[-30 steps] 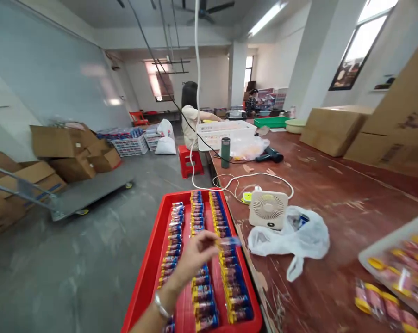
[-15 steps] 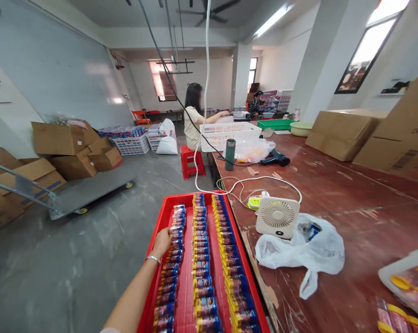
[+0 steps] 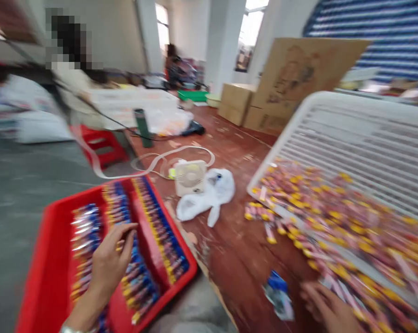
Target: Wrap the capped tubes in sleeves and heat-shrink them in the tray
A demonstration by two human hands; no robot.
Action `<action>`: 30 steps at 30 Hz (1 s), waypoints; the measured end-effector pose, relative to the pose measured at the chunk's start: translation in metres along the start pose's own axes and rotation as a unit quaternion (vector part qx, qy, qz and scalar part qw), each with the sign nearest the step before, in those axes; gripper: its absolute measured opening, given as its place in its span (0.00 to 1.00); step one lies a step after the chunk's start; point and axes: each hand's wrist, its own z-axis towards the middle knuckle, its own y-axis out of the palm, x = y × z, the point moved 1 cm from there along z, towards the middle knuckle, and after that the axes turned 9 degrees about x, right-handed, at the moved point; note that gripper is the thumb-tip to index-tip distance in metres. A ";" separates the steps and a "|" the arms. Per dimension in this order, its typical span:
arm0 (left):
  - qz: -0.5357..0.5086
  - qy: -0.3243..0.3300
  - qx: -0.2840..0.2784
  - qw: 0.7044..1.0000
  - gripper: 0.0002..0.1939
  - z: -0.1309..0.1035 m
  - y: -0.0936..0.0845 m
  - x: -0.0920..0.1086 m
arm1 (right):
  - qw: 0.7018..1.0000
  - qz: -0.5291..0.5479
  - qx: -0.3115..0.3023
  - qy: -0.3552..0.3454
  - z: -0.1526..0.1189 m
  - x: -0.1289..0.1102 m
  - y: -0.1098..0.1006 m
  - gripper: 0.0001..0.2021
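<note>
My left hand (image 3: pixel 110 259) is over the red tray (image 3: pixel 38 259), above the middle row of small packs (image 3: pixel 139 273). Its thumb and fingers are a little apart, and I see nothing held between them. Each pack has yellow and blue ends, and they lie in three rows. At the lower right, my right hand (image 3: pixel 328 305) is beside loose pink tubes with yellow caps (image 3: pixel 347 273) on the table. Its fingers are curled and smeared by motion. Left of it lies a blue and clear plastic wrapper (image 3: pixel 278 296).
A white slatted basket (image 3: pixel 378 134) leans at the right with many tubes in it. On the brown table (image 3: pixel 229 259) are a small fan (image 3: pixel 190 177), a white plastic bag (image 3: pixel 215 194), a green bottle (image 3: pixel 143 128) and cardboard boxes (image 3: pixel 281 88). A person (image 3: pixel 70 88) sits beyond.
The view has swung right and is blurred. My left hand has moved from the left row to over the middle row. My right hand and the tipped basket of tubes have come into view.
</note>
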 end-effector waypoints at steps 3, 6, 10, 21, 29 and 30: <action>-0.187 0.230 -0.148 0.943 0.12 -0.045 0.055 0.104 | 0.997 -0.057 -0.032 -0.039 -0.018 0.015 -0.017 0.22; -0.255 0.364 -0.292 0.847 0.15 -0.095 0.095 0.187 | 0.994 -0.091 -0.013 -0.051 -0.022 0.011 -0.009 0.19; -0.244 0.426 -0.375 0.786 0.16 -0.125 0.127 0.236 | 0.992 -0.109 0.004 -0.060 -0.024 0.000 0.005 0.10; -0.171 0.483 -0.378 0.771 0.19 -0.126 0.135 0.246 | 0.993 -0.094 -0.015 -0.064 -0.021 0.001 -0.002 0.18; -0.175 0.499 -0.350 0.773 0.17 -0.123 0.138 0.250 | 0.993 -0.077 -0.042 -0.077 -0.021 -0.002 -0.011 0.18; -0.177 0.502 -0.345 0.773 0.17 -0.123 0.138 0.250 | 0.994 -0.076 -0.038 -0.073 -0.021 -0.002 -0.009 0.17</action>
